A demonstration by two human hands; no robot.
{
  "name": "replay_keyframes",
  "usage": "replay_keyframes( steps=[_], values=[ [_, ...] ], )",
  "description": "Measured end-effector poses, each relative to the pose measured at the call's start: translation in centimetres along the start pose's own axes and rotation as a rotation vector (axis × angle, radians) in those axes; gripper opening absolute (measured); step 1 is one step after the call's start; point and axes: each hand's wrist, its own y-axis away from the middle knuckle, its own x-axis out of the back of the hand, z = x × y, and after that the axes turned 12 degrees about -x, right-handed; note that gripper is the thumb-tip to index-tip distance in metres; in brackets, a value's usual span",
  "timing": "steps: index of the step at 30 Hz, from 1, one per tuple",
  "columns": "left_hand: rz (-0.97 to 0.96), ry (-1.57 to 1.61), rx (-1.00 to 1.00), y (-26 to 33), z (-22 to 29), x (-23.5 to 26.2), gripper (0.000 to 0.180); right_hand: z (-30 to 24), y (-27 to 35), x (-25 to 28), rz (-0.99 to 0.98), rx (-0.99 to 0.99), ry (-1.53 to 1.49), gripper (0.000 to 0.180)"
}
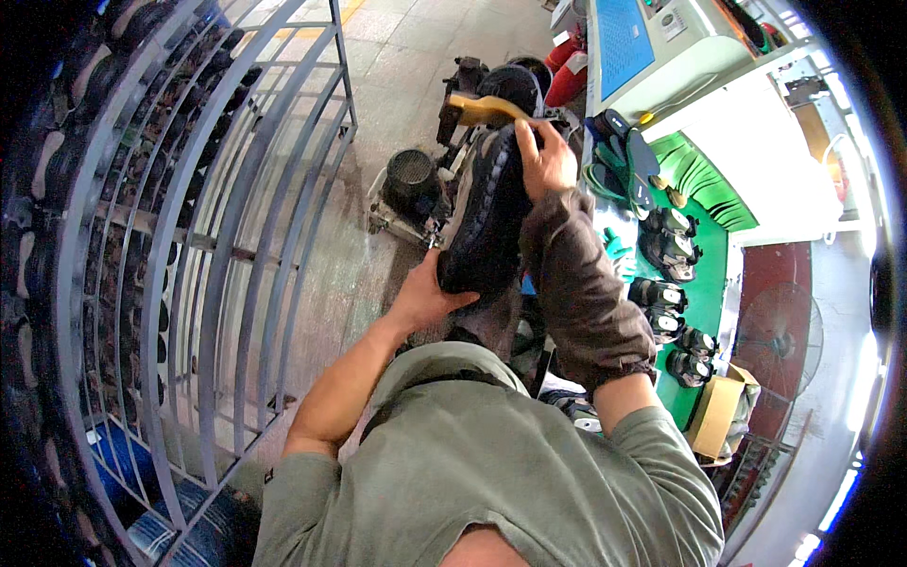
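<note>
A dark shoe [487, 213] with a paler strip along its side is held out in front of my body, one end toward me. My left hand [427, 295] grips its near end, the thumb on top and the fingers partly hidden beneath. At the far end my right hand [548, 161] is closed on the shoe, beside a yellow-tan curved piece [484, 111]. Whether that piece is joined to the shoe I cannot tell. Under and beyond the shoe stands a machine with a dark round motor [412, 174], partly covered by it.
At left rises a grey metal rack [241, 189] full of shoes. On the right, a green-topped bench [709, 307] bears several shoes [671, 241], dark insoles [619, 156] and a cardboard box [718, 411] at its near end. A pale machine housing [675, 47] stands at the back right.
</note>
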Motion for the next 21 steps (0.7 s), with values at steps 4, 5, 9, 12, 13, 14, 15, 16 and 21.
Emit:
replay_keyframes(
  steps=[4, 5, 9, 12, 13, 14, 15, 16, 21],
  values=[
    [-0.073, 0.031, 0.045, 0.6, -0.9, 0.8, 0.071, 0.7, 2.8, -0.3, 0.042, -0.078, -0.025, 0.044],
    [-0.081, 0.05, 0.036, 0.7, -1.0, 0.9, 0.071, 0.4, 2.8, -0.4, 0.048, -0.07, -0.042, 0.045],
    [-0.054, 0.176, -0.011, 0.1, 0.4, 2.0, 0.073, -3.0, 0.1, 0.2, -0.063, -0.08, 0.072, 0.044],
    [-0.045, 0.469, 0.03, -1.4, 1.8, 2.3, 0.063, -5.8, -4.1, -1.5, -0.271, -0.258, 0.253, 0.041],
    [-0.068, 0.706, 0.14, -1.9, 0.8, 3.1, 0.057, -5.8, -5.5, -2.5, -0.357, -0.248, 0.246, 0.039],
    [-0.134, 0.718, 0.205, -3.1, 1.8, 4.3, 0.058, -5.9, -5.3, -3.0, -0.208, -0.119, 0.366, 0.036],
    [-0.14, 0.732, 0.141, -3.7, 2.7, 3.2, 0.056, -3.8, -6.3, -1.7, -0.265, -0.249, 0.362, 0.034],
    [-0.134, 0.651, 0.149, -4.0, 3.2, 3.2, 0.056, -3.6, -5.7, -2.1, -0.123, -0.243, 0.336, 0.031],
    [-0.12, 0.539, 0.185, -1.7, -0.7, 3.7, 0.058, -2.6, -2.8, -4.3, -0.121, 0.321, 0.212, 0.035]
  ],
)
